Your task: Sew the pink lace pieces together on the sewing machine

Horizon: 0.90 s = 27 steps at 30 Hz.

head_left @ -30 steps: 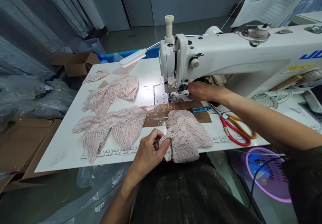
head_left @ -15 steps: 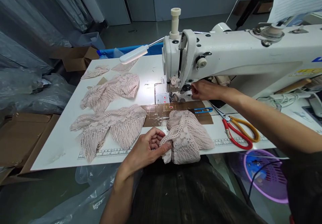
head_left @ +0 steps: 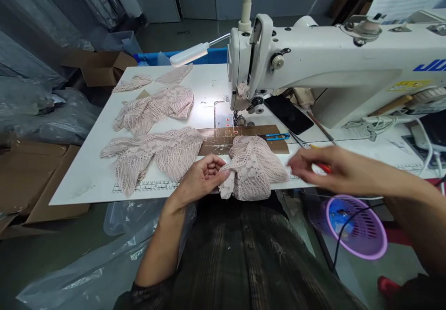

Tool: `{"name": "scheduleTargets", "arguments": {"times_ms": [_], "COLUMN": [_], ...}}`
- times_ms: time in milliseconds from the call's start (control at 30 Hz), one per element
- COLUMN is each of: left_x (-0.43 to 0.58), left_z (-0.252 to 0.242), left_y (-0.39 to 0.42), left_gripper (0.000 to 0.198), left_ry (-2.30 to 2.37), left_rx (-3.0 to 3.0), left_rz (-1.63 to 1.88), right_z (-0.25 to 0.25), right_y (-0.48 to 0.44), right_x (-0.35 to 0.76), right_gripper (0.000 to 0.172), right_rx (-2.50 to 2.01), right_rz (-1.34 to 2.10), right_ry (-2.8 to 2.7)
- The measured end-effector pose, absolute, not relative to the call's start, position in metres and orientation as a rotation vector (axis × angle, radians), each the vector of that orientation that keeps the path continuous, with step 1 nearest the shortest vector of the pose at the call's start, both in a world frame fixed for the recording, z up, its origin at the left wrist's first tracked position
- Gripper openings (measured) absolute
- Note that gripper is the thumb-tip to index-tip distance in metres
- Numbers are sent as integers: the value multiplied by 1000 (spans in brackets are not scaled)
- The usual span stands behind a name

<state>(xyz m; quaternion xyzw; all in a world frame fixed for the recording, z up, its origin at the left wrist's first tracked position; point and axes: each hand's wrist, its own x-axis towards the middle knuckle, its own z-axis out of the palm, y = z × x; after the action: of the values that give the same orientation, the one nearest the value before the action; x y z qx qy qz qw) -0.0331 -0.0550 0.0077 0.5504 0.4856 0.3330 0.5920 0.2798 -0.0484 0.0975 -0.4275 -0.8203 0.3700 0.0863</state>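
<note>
Where the left hand (head_left: 200,178) pinches, lace (head_left: 253,171) extends rightward.

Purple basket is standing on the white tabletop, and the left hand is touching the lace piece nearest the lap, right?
Not quite: the head view shows the purple basket below the white tabletop. The left hand is touching the lace piece nearest the lap.

Scissors (head_left: 324,168) prob. in way below R hand (head_left: 337,168)

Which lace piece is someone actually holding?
The rightmost lace piece: the left hand holds its edge, while the other lace pieces lie on the white table.
</note>
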Motion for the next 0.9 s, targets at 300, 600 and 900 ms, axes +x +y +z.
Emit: {"name": "scheduleTargets", "arguments": {"times_ms": [300, 600, 900], "left_x": [-35, -36, -42], "left_z": [4, 1, 13], "left_y": [-59, -58, -61], "left_gripper": [38, 37, 39], "left_ry": [1126, 1072, 1045], "left_rx": [1274, 1217, 1184], "left_rz": [820, 815, 829], "right_z": [44, 42, 48], "right_y": [69, 85, 76], "right_x": [232, 213, 229], "right_gripper": [25, 24, 17], "right_rx": [-1501, -1696, -1625], "right_rz": [466, 226, 435], "right_ry": [-2551, -2858, -2635]}}
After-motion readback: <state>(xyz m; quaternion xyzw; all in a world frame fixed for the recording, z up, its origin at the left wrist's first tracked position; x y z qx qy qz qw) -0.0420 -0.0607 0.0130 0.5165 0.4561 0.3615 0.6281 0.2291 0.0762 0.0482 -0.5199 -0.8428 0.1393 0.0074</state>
